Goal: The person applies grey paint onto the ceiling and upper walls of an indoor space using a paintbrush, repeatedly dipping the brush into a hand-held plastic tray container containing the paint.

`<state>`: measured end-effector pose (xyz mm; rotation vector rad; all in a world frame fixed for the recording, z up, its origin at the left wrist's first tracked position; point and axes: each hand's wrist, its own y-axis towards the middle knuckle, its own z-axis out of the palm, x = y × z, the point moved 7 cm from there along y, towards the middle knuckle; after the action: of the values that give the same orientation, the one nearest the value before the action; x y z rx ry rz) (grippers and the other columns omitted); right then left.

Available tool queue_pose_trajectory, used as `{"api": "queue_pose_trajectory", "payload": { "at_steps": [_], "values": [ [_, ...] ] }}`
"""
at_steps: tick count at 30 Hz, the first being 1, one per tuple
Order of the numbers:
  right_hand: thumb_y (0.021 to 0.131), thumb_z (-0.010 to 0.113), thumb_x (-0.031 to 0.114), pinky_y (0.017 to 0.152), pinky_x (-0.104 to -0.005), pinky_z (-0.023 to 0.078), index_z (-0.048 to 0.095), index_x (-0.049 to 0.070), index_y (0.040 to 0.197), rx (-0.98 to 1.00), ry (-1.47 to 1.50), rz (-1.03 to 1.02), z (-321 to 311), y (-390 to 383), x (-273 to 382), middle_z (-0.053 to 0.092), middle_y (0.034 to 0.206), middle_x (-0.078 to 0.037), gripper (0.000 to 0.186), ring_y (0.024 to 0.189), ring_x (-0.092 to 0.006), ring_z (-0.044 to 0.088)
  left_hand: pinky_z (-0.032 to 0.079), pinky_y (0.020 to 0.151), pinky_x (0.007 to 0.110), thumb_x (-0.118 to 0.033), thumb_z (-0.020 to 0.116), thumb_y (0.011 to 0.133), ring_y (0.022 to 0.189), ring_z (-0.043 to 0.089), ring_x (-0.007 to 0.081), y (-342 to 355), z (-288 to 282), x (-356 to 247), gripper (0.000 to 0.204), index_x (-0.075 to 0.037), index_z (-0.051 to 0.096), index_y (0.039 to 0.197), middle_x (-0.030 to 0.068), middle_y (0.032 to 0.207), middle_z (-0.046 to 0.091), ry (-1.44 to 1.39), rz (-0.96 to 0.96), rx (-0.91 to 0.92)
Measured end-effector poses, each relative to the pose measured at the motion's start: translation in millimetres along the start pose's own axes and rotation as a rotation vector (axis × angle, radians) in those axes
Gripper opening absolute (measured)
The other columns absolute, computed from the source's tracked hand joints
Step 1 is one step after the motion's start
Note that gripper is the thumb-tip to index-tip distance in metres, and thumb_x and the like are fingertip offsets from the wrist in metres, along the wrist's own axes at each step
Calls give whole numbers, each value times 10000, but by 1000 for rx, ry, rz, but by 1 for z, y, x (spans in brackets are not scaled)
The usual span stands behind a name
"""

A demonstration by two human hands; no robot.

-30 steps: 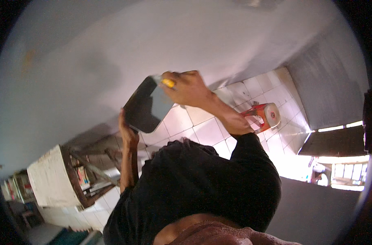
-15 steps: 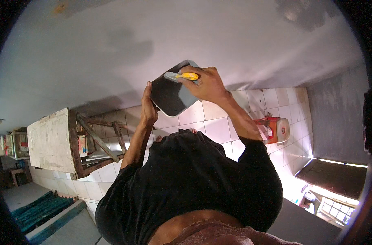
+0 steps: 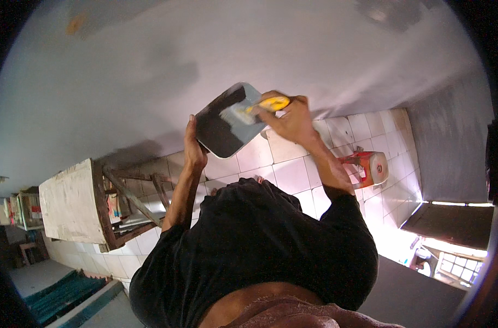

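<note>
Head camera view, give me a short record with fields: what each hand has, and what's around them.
left hand: grips the lower edge of a dark flat board, held up tilted
right hand: closed on a yellow-handled tool, its pale blade lying on the board
board surface: dark, with a light grey smear near the blade
clothing: black sleeves
behind hands: grey wall, white tiled floor
nearby: red and white container on the tiles, wooden table frame
</note>
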<state>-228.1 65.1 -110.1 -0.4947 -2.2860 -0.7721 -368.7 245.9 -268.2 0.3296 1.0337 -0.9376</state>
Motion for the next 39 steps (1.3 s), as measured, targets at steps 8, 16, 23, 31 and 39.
{"api": "queue_pose_trajectory", "payload": {
  "at_steps": [8,16,23,31,39],
  "values": [
    [828,771,160,596,-253,515,672,9,926,41,293,-66,6,-6,7,701,771,-62,206,659,-103,648,449,1000,395,-479,406,1008,1141,589,257,-1,13,2,543,-39,541,1296,114,1245,613,-96,-7,15],
    [873,709,61,661,-264,545,667,-32,919,-612,703,-192,-102,43,-47,693,853,-77,113,752,-121,652,442,994,392,-504,432,997,1174,553,256,9,4,18,572,-25,531,1293,119,1279,580,-125,33,23],
    [884,680,21,802,-336,600,594,-100,1070,-777,766,-229,-128,136,-93,677,946,-127,238,856,-201,681,452,977,411,-517,410,996,1143,574,281,-3,22,5,588,-19,543,1280,136,1246,595,-102,58,-38],
    [858,706,22,749,-268,537,677,-56,981,-1351,318,-212,-258,76,-193,692,914,-71,149,804,-129,641,455,972,429,-501,432,991,1132,581,296,-5,4,1,584,-4,548,1276,158,1247,596,-89,166,-68],
    [814,727,121,652,-337,542,702,37,1017,-1420,-180,-237,-208,90,-146,724,858,-120,221,721,-246,707,458,969,437,-514,407,994,1122,585,299,-13,-11,4,603,-3,545,1281,151,1239,603,-109,176,-71]
  ]
}}
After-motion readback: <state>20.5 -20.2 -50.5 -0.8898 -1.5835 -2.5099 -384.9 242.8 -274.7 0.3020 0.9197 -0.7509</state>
